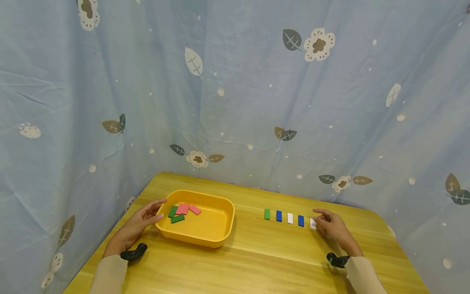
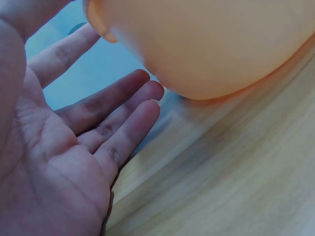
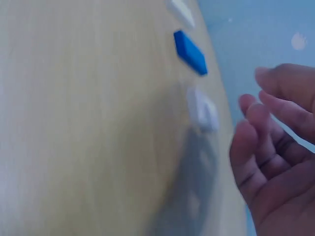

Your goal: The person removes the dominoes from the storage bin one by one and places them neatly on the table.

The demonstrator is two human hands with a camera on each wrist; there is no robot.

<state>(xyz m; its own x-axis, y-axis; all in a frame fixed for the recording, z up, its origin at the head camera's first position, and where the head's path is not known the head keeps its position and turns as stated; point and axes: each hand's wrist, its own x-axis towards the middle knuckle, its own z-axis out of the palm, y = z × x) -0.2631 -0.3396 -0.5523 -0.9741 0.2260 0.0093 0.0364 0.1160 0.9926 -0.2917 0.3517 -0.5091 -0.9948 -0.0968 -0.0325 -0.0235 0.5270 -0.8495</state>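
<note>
My left hand [image 1: 136, 223] is at the left end of a yellow plastic tray [image 1: 191, 239], fingers spread along its rim and wall. The left wrist view shows its palm bare and the fingers [image 2: 133, 123] fairly straight beside the tray. To the right, a row of small flat blocks lies on the table: green [image 1: 267, 214], blue [image 1: 279, 216], white [image 1: 290, 218], blue [image 1: 301, 221], then another white block [image 1: 313, 223]. My right hand [image 1: 335, 230] hovers at this last white one, fingers loosely bent. In the right wrist view that block [image 3: 203, 110] lies apart from the fingertips, which hold nothing.
Inside the tray, two green blocks [image 1: 178, 219] and several pink blocks [image 1: 195, 210] lie toward its left end. A wooden table [image 1: 257, 261] carries everything. Behind it and at both sides hangs a blue patterned curtain [image 1: 242, 102].
</note>
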